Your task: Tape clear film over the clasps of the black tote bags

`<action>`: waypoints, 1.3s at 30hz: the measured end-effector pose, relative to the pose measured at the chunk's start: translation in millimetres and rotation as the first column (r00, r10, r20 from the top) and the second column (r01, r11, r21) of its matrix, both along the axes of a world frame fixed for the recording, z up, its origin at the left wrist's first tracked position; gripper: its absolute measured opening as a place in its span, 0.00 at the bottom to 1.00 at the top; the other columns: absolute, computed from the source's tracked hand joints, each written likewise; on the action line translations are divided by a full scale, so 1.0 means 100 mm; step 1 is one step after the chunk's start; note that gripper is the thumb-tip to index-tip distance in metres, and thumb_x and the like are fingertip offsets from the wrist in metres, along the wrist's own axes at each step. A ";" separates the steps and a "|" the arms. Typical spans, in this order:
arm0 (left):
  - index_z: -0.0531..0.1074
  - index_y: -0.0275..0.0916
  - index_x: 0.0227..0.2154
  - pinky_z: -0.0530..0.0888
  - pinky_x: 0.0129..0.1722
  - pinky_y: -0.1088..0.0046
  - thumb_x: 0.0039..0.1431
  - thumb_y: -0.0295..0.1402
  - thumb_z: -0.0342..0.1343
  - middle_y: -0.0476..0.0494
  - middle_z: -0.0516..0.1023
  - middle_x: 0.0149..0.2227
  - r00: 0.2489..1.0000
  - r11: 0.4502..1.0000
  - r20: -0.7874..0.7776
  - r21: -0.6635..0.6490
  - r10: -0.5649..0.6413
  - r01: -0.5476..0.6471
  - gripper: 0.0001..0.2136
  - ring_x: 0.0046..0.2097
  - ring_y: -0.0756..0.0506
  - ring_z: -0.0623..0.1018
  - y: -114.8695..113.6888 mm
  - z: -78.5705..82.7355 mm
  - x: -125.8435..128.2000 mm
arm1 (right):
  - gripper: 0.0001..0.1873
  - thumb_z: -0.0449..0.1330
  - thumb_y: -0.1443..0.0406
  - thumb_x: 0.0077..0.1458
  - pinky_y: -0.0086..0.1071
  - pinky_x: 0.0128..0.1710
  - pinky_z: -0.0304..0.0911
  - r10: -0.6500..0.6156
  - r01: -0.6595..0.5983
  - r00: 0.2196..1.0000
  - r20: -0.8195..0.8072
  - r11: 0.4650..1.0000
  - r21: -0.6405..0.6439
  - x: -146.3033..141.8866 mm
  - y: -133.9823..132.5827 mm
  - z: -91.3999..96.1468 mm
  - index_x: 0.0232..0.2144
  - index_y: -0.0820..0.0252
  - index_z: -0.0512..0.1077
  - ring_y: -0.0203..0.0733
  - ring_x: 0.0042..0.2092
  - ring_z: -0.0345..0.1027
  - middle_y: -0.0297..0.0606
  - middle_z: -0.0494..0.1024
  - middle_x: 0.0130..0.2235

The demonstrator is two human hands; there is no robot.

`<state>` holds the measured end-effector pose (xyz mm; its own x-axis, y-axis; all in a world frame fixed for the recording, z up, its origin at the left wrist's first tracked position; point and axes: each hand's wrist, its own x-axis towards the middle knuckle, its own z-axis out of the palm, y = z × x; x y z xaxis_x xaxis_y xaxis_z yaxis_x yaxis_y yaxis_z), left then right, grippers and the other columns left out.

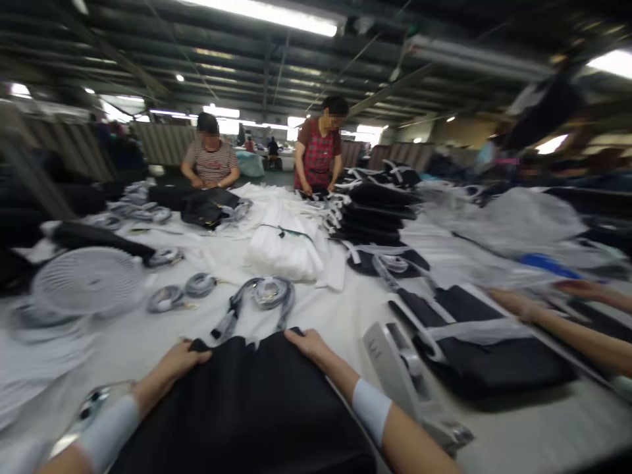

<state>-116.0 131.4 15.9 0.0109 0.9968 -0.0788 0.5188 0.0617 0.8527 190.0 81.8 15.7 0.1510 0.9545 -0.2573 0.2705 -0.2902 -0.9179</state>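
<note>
A large black bag [241,401] with grey wrapped handles [288,303] lies in front of me at the table's near side. My left hand [180,363] grips its upper left corner, thumb on top. At the upper right corner, my right hand [311,345] pinches the edge in the same way. Between the handles rests a coiled strap [268,293] in clear wrapping. The bag's lower part runs out of the picture. Motion blurs the edges of the view.
Right of the bag stands a grey tape dispenser [395,362]. Beyond it, a co-worker's hands [513,304] are near another black bag [498,355]. A white fan [89,280] and coiled straps [200,284] are on the left. White bundles [284,247] and stacked black bags [378,214] lie farther back, before two people.
</note>
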 end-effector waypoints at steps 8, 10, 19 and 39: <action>0.72 0.38 0.33 0.72 0.39 0.66 0.54 0.49 0.50 0.42 0.78 0.33 0.991 0.986 -0.064 0.129 0.119 -0.110 0.18 0.38 0.40 0.78 -0.30 -0.21 -0.41 | 0.23 0.54 0.45 0.47 0.34 0.32 0.61 0.064 -0.104 0.987 0.147 0.954 0.282 0.01 0.15 -0.20 0.24 0.59 0.70 0.46 0.32 0.68 0.38 0.75 0.26; 0.70 0.39 0.29 0.71 0.41 0.64 0.55 0.49 0.48 0.40 0.77 0.32 0.977 0.968 -0.127 0.204 0.172 -0.144 0.17 0.38 0.39 0.76 -0.31 -0.28 -0.36 | 0.22 0.54 0.46 0.47 0.35 0.33 0.59 -0.001 -0.079 0.973 0.230 0.938 0.337 -0.02 0.17 -0.22 0.19 0.57 0.66 0.46 0.30 0.65 0.38 0.72 0.23; 0.68 0.40 0.31 0.68 0.33 0.68 0.56 0.49 0.53 0.45 0.75 0.28 0.920 0.937 -0.292 0.308 0.260 -0.167 0.16 0.33 0.40 0.76 -0.31 -0.35 -0.39 | 0.19 0.53 0.50 0.51 0.39 0.40 0.60 -0.083 -0.040 0.932 0.353 0.944 0.328 -0.02 0.27 -0.24 0.23 0.58 0.71 0.49 0.36 0.69 0.43 0.77 0.29; 0.62 0.35 0.54 0.75 0.42 0.61 0.47 0.49 0.64 0.36 0.79 0.38 0.968 0.985 -0.191 0.085 0.161 -0.147 0.35 0.40 0.36 0.80 -0.60 0.05 -0.36 | 0.50 0.73 0.63 0.36 0.37 0.34 0.71 0.063 -0.142 0.854 -0.516 0.983 -0.115 0.20 -1.20 -0.10 0.60 0.64 0.57 0.46 0.32 0.76 0.40 0.81 0.32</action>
